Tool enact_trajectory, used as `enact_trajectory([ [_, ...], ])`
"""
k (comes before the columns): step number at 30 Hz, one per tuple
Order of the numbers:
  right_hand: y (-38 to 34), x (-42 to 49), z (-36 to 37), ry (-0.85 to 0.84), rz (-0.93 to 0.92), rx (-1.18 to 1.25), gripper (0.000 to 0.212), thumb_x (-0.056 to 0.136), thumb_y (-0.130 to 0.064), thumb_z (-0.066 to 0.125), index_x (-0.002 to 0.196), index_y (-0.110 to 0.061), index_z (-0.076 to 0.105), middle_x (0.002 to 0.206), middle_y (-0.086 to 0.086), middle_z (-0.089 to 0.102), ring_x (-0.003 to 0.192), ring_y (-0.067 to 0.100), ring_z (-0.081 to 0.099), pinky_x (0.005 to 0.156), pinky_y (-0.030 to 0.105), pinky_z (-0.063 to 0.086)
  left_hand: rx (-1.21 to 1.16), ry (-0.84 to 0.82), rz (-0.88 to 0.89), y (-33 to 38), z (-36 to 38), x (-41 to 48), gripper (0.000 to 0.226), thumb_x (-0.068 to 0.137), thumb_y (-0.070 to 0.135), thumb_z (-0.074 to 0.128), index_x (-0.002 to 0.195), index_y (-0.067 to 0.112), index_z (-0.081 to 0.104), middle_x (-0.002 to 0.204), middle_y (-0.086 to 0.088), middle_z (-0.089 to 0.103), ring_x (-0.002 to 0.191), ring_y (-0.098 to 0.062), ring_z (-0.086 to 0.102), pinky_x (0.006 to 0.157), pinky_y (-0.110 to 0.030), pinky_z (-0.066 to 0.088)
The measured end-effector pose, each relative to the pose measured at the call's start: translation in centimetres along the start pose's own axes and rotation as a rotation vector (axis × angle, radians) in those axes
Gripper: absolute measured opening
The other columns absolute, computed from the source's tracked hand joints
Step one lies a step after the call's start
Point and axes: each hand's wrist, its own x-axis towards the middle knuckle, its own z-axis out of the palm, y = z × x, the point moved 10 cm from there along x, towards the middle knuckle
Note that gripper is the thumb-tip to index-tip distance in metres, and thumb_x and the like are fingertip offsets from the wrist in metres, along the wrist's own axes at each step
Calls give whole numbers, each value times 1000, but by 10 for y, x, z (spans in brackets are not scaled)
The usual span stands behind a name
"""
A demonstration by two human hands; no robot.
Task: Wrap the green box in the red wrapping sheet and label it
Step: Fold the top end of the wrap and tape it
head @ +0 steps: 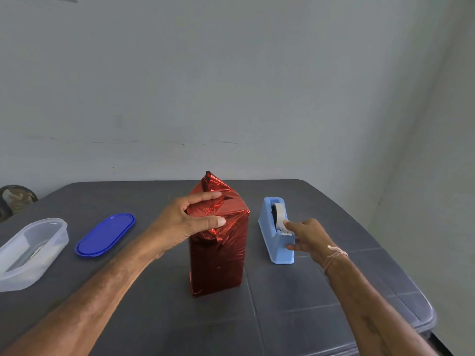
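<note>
Box [217, 265]: standing upright on its end near the middle of the dark table [295, 299], covered all over in the shiny red sheet [232, 205]. Starting at far left: lying on the table, a clear tub [57, 240], open side up, partly cut off by the picture's edge, with something pale inside, too faint to tell. Lying just right of it and apart from it, a blue lid [105, 234], flat on the table. Reaching in next from lower left, the left hand [180, 224], grasping the box's top: thumb pressing across the near face, index finger lying over the folded sheet on top, remaining fingers hidden behind. Sticking up at the far top corner, a loose point of sheet. Standing right of the box and apart from it, a light blue dispenser [273, 242] carrying a tape roll [280, 211]. Reaching in from lower right, the right hand [311, 237], wearing a string [336, 253] at the wrist: index fingertip touching the tape end at the cutter, thumb resting against the dispenser's side, other fingers curling loosely. Not possible to tell whether pinching the tape or only touching it.
</note>
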Motion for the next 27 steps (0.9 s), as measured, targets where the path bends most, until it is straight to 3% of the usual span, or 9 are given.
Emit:
enact_trajectory([
  [4,1,0,3,-48,72,21,43,92,-21,75,122,5,59,124,18,57,102,35,67,78,48,64,-8,-4,7,0,0,0,60,71,25,88,127,37,70,113,19,75,99,7,70,76,-5,51],
  [9,0,-3,7,-68,113,62,42,92,-13,73,126,6,56,130,23,56,99,41,69,76,54,63,-33,-3,11,1,1,0,57,75,17,87,128,32,70,105,20,77,95,5,72,73,-5,51],
  [13,2,-7,11,-68,124,162,44,93,-12,70,131,4,53,129,22,54,99,42,68,64,51,63,-41,-5,11,0,1,0,57,75,17,88,127,33,70,109,18,77,97,4,72,74,-5,51],
  [17,4,-11,11,-67,91,247,41,91,-12,68,127,4,57,118,20,59,94,40,69,61,49,63,-36,-6,13,-2,0,1,59,72,23,89,126,37,70,116,12,75,101,2,72,79,-8,53],
  [21,6,-16,10,-67,64,314,32,93,-14,66,120,3,59,103,13,61,93,36,69,76,53,62,-50,0,14,-3,0,2,58,73,19,89,126,34,71,112,14,77,100,0,73,77,-7,53],
  [27,16,-19,9,-8,31,384,16,90,-13,70,99,0,63,107,16,61,103,37,67,78,53,62,-53,6,14,-4,0,2,58,73,17,88,127,32,71,106,22,77,98,1,73,75,-6,52],
])
